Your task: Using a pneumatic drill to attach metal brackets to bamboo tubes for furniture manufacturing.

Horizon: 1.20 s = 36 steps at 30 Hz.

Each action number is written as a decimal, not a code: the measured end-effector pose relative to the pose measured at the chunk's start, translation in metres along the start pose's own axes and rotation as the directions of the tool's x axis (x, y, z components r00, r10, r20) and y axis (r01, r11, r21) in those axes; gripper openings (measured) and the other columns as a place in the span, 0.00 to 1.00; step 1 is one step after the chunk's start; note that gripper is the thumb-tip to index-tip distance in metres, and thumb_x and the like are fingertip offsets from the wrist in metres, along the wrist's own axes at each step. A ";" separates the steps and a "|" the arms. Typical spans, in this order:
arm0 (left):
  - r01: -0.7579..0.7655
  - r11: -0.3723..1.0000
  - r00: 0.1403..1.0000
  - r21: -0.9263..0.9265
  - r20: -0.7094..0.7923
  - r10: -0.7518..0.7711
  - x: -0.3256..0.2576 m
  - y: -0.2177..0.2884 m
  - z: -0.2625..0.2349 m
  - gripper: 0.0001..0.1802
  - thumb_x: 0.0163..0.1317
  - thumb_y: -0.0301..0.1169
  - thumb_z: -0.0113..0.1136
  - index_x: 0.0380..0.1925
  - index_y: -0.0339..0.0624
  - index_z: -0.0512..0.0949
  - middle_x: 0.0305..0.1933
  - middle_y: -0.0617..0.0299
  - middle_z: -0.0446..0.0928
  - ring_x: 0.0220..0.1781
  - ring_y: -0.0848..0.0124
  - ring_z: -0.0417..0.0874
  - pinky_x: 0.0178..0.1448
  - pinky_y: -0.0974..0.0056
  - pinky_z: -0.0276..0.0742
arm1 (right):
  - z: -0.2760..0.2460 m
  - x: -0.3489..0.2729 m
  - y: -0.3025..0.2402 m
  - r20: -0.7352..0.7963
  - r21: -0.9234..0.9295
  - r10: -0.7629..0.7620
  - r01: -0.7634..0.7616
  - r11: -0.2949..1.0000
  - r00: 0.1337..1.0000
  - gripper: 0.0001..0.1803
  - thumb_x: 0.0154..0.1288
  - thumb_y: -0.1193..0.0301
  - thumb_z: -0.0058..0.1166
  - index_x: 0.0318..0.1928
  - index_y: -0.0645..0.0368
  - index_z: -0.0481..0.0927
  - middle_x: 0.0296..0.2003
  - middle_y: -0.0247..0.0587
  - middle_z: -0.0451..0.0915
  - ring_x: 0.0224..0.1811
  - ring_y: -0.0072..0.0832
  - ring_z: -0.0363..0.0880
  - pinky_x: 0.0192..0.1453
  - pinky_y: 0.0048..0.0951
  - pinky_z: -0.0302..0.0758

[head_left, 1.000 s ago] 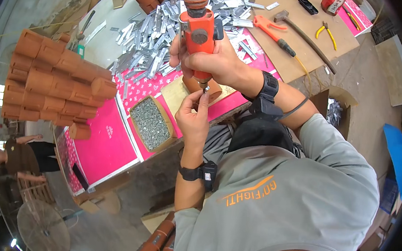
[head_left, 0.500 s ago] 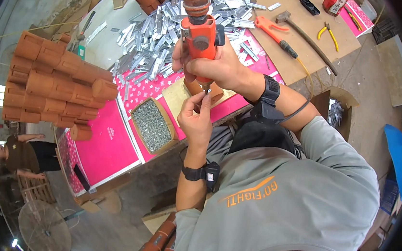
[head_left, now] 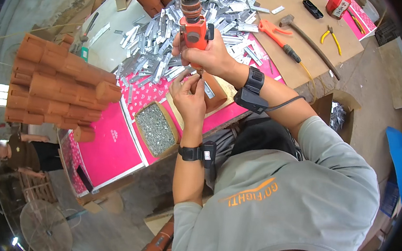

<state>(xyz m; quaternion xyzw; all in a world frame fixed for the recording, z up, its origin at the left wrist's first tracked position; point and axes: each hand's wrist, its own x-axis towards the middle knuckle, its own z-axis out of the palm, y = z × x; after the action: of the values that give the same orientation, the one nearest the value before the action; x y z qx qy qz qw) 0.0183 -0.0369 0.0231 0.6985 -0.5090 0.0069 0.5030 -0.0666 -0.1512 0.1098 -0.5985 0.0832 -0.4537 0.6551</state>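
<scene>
My right hand (head_left: 212, 55) grips an orange power screwdriver (head_left: 194, 34), its bit pointing down. At the tip, my left hand (head_left: 188, 97) is closed in a pinch on a small screw, mostly hidden by the fingers. Beside those fingertips lies a terracotta-coloured piece (head_left: 219, 94) with a flat silver metal strip (head_left: 208, 90) on it. The piece rests on a pale board (head_left: 177, 112) at the edge of the pink-covered table (head_left: 115, 136). To the left of my left hand is an open cardboard box of small screws (head_left: 156, 130).
Metal strips (head_left: 157, 48) are heaped beyond my hands. Terracotta-coloured parts (head_left: 59, 85) are stacked at left. A hammer (head_left: 310, 45), an orange-handled corded tool (head_left: 278, 35) and yellow pliers (head_left: 332, 39) lie at right. Another person (head_left: 29, 152) stands at far left.
The screwdriver and both hands have shifted slightly up and left. My left fingertips have come to the bit beside the terracotta piece, and the metal strip on it now shows.
</scene>
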 end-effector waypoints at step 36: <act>-0.028 1.000 0.962 -0.007 0.273 0.029 -0.023 0.001 0.003 0.66 0.38 0.42 0.85 0.71 0.29 0.49 0.70 0.37 0.59 0.71 0.41 0.60 0.73 0.45 0.59 | 0.002 -0.006 0.005 0.133 -0.085 0.033 -0.021 0.996 0.991 0.23 0.54 0.81 0.55 0.53 0.62 0.71 0.40 0.40 0.82 0.42 0.26 0.82 0.44 0.30 0.80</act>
<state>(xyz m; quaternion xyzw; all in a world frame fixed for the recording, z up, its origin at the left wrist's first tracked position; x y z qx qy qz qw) 0.0051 -0.0230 0.0099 0.6847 -0.5835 -0.0828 0.4288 -0.0664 -0.1459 0.1034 -0.6534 0.0659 -0.3995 0.6396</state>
